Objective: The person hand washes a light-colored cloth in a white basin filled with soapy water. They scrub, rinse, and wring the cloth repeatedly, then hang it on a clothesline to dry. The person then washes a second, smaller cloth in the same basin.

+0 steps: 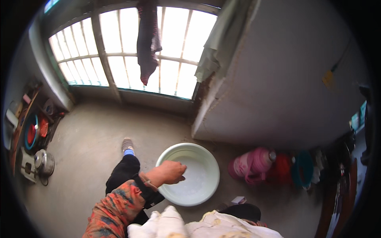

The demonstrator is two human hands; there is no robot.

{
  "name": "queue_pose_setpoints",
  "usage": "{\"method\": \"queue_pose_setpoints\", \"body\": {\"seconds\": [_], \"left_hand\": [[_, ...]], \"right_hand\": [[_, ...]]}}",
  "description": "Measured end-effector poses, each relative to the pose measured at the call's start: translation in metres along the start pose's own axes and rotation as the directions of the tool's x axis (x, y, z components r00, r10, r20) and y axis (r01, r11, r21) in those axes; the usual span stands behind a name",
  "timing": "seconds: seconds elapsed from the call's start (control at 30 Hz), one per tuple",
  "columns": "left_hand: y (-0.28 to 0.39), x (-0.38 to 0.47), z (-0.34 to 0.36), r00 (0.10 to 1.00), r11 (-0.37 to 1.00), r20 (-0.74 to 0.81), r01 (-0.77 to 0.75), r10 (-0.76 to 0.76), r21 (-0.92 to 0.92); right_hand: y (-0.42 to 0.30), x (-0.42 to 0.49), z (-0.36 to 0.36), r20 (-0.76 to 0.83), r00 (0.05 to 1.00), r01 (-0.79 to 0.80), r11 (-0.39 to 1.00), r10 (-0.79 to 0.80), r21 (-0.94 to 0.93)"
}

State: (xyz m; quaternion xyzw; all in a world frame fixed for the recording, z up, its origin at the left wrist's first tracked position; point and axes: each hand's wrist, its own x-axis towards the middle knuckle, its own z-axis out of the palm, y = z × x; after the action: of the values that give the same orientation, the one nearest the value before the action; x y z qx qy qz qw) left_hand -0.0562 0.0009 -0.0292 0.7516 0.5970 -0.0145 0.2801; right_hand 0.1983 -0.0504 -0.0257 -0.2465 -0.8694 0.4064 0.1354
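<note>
My left hand (pixel 171 172) is over the left side of a pale green plastic basin (pixel 216 178) on the floor. Its fingers are bent downward, and whether they hold anything cannot be told. The basin has a whitish, cloudy bottom, perhaps water. A patterned sleeve and a band at the wrist cover that arm. White cloth with yellowish marks (pixel 226 224) lies across the bottom of the view, close to my body. My right hand is out of view; only a bit of patterned sleeve shows beside the cloth.
A pink thermos flask (pixel 251 163) stands right of the basin, with a teal bucket (pixel 302 169) beyond. A small box (pixel 238 200) lies near my knee. At the left are a metal kettle (pixel 44 163), a stool (pixel 27 165) and a shelf (pixel 25 113). A wall (pixel 268 89) rises at the right.
</note>
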Motion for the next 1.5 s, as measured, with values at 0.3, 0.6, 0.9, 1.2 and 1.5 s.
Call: {"method": "queue_pose_setpoints", "body": {"seconds": [0.3,0.6,0.9,1.2,1.5], "left_hand": [[-0.007,0.001,0.006,0.988,0.998,-0.151,-0.043,0.036,-0.046],[-0.013,0.004,0.008,0.947,0.953,-0.319,-0.122,0.029,-0.276],[0.020,-0.049,-0.016,0.736,0.764,-0.668,-0.366,-0.112,-0.531],[0.034,-0.058,-0.019,0.820,0.522,-0.571,-0.473,-0.032,-0.709],[-0.021,-0.030,0.014,0.938,0.655,-0.338,-0.205,-0.081,-0.728]], "right_hand": [[-0.001,0.012,-0.018,-0.053,0.998,-0.023,0.997,0.019,-0.074],[-0.008,0.052,-0.069,-0.164,0.983,0.048,0.985,-0.076,-0.166],[-0.081,0.118,-0.036,0.004,0.930,0.361,0.914,-0.366,-0.184],[-0.115,0.186,0.045,0.236,0.846,0.513,0.851,-0.478,-0.112],[-0.081,0.292,0.053,0.249,0.833,0.518,0.854,-0.493,-0.042]]}}
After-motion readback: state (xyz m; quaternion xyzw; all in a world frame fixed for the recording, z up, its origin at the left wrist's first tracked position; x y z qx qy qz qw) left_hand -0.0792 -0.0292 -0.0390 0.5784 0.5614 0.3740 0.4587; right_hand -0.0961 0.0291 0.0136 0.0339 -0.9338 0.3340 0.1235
